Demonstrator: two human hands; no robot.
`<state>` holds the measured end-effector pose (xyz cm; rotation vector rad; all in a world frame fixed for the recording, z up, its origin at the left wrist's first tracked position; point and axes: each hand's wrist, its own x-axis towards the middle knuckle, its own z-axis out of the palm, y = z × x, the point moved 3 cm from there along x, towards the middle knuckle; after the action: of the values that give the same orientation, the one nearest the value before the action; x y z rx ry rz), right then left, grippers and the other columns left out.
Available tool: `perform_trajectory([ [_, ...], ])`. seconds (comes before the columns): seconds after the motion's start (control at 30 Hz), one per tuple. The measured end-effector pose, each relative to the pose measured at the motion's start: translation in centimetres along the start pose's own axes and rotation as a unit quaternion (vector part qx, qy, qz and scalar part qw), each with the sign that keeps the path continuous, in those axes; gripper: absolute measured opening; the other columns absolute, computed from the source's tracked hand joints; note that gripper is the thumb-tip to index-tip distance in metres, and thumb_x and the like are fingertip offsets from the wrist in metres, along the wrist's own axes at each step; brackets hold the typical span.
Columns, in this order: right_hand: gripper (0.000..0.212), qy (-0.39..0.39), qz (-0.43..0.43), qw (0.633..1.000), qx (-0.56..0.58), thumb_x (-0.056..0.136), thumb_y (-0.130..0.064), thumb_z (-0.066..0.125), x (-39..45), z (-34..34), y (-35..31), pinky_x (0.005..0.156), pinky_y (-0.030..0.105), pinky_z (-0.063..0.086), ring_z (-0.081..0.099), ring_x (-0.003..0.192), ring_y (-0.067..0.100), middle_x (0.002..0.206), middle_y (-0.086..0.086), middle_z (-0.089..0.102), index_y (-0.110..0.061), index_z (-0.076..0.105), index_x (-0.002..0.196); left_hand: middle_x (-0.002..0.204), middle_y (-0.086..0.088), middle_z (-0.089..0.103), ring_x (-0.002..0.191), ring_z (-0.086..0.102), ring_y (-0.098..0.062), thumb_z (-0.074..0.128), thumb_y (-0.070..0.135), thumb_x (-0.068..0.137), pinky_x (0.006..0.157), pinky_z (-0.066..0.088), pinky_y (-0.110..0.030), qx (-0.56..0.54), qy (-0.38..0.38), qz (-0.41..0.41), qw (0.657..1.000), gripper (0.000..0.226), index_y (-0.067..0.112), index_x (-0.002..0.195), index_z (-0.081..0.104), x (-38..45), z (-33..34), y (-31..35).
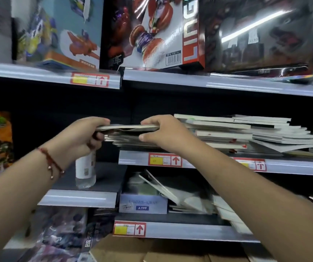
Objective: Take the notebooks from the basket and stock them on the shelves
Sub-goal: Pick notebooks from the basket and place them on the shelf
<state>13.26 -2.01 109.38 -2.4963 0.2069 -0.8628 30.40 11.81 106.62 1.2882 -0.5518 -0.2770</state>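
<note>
Above the shelf point(199, 164) pile, both hands, left hand point(87, 135) and right hand point(161, 133), pinch flat notebooks point(127, 127), likely lowering next.

Bright overhead strip light, glare streaks on the glossy toy boxes point(255, 35). Shelf recess behind the notebooks point(246, 133) is dark. Motion blur throughout (worst top left), wide-angle bending of shelf edges point(227, 84) near the borders.

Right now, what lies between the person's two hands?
In the head view, a thin grey-edged notebook spans from the left hand to the right hand, both gripping it.
</note>
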Motion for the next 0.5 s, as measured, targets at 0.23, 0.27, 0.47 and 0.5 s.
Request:
perform_trajectory([
  [0.23, 0.018, 0.083, -0.030, 0.984, -0.157, 0.100, -0.026, 0.051, 5.1, 0.5, 1.3, 0.074, 0.034, 0.051, 0.061, 0.083, 0.021, 0.093, -0.001, 0.068, -0.025, 0.068, 0.107, 0.082, -0.003, 0.061, 0.050, 0.043, -0.006, 0.066, 0.043, 0.091, 0.033, 0.028, -0.015, 0.069, -0.061, 0.054, 0.994, 0.027, 0.018, 0.100, 0.063, 5.2, -0.6, 2.6],
  [0.27, 0.019, 0.070, -0.026, 0.981, -0.178, 0.101, -0.027, 0.050, 5.8, 0.7, 1.4, 0.078, 0.037, 0.052, 0.061, 0.088, 0.022, 0.098, 0.000, 0.067, -0.025, 0.066, 0.110, 0.082, -0.002, 0.060, 0.053, 0.043, -0.006, 0.067, 0.045, 0.089, 0.034, 0.029, -0.015, 0.093, -0.072, 0.072, 0.990, 0.031, 0.018, 0.102, 0.064, 5.5, -0.8, 2.7],
  [0.47, 0.031, -0.080, 0.008, 0.949, -0.304, 0.103, -0.030, 0.044, 7.4, 2.4, 3.3, 0.090, 0.039, 0.049, 0.056, 0.106, 0.027, 0.114, 0.004, 0.064, -0.024, 0.061, 0.128, 0.078, 0.010, 0.068, 0.061, 0.054, -0.007, 0.066, 0.053, 0.087, 0.058, 0.043, -0.021, 0.377, -0.053, 0.183, 0.906, 0.027, 0.029, 0.097, 0.074, 6.9, -2.4, 0.5],
  [0.5, 0.034, -0.090, 0.018, 0.951, -0.297, 0.103, -0.029, 0.044, 7.5, 2.6, 3.7, 0.094, 0.040, 0.048, 0.056, 0.112, 0.027, 0.123, 0.005, 0.063, -0.024, 0.059, 0.133, 0.085, 0.012, 0.070, 0.069, 0.059, -0.003, 0.065, 0.051, 0.088, 0.062, 0.043, -0.018, 0.391, -0.058, 0.192, 0.898, 0.024, 0.031, 0.098, 0.074, 7.1, -2.3, 0.0],
])
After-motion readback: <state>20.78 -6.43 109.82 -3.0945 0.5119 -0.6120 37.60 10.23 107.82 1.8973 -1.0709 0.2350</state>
